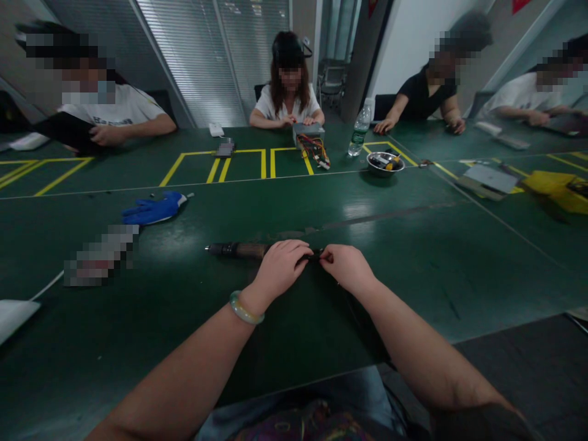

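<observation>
My left hand (280,269) closes around a dark cylindrical tool (239,249) lying crosswise, tip pointing left; my right hand (346,267) pinches its other end.

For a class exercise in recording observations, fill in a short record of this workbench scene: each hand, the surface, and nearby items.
Left hand: grips a dark corded tool with a metal tip; wears a pale green bangle
Right hand: pinches the tool's dark rear end
Surface: green work table, yellow tape lines
Nearby: blue glove, steel bowl, water bottle
</observation>
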`<state>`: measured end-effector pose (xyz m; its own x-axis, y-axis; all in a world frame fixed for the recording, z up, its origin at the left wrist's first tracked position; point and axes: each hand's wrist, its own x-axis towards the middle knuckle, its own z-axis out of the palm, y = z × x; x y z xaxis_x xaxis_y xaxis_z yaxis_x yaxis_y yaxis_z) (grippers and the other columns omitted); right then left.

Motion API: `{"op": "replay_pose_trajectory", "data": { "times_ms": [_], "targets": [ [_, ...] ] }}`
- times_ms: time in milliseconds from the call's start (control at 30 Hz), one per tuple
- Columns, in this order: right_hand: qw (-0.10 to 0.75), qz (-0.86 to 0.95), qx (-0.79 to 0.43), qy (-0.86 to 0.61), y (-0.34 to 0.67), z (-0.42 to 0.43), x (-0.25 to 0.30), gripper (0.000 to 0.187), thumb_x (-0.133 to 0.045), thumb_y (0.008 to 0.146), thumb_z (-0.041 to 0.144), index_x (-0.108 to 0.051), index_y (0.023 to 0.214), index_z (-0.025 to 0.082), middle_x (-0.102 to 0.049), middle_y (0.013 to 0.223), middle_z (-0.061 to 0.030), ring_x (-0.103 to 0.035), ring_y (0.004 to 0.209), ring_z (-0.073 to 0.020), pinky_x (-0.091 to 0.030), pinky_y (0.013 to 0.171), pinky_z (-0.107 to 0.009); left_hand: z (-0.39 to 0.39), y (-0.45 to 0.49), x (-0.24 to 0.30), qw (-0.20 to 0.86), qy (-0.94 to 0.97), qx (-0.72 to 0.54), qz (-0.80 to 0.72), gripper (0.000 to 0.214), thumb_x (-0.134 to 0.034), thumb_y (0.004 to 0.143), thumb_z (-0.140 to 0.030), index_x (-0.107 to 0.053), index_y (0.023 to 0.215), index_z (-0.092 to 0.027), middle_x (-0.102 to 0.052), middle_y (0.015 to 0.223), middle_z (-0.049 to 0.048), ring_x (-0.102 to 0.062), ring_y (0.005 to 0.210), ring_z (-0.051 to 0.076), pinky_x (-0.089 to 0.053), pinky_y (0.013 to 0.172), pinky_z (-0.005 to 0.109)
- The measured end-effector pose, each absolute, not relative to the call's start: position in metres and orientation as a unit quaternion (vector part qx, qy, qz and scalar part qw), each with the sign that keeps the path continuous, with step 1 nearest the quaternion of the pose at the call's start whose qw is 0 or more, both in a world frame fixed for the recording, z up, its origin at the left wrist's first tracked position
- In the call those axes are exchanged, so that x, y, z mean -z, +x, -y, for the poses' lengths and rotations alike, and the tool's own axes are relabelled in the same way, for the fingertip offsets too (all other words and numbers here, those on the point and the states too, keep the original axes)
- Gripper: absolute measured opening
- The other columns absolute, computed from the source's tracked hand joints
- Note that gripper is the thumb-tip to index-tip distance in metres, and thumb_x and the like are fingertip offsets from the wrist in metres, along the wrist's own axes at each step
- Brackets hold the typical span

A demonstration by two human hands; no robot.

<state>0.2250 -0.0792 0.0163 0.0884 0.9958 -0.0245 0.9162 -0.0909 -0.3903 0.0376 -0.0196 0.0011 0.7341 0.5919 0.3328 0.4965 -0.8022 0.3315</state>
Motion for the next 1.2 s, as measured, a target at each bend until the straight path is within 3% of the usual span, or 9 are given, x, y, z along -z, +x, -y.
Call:
{"op": "replay_pose_trajectory", "data": {
  "times_ms": [633, 1200],
  "targets": [
    [0.239, 0.642, -0.211, -0.697, 0.227, 0.076, -0.007, 0.013, -0.062, 0.085, 0.032, -0.071, 0.089, 0.023, -0.068, 0.079, 0.0013, -0.06, 0.069, -0.0125, -0.04, 0.061, -0.022, 0.016, 0.035, 0.0, 0.111, 0.92, -0.229, -0.296, 0.023, -0.058, 0.089, -0.02, -0.066, 0.11, -0.027, -0.063, 0.12, 0.0001, -0.056, 0.112, 0.019, -0.044, 0.096, 0.04],
    [0.249, 0.637, -0.227, -0.694, 0.225, 0.076, -0.01, 0.011, -0.063, 0.084, 0.029, -0.07, 0.089, 0.022, -0.069, 0.08, 0.0008, -0.061, 0.07, -0.0128, -0.041, 0.062, -0.022, 0.018, 0.036, 0.0, 0.119, 0.917, -0.242, -0.295, 0.027, -0.059, 0.088, -0.017, -0.059, 0.114, -0.023, -0.064, 0.118, 0.0036, -0.057, 0.112, 0.02, -0.043, 0.1, 0.04]
  ]
}}
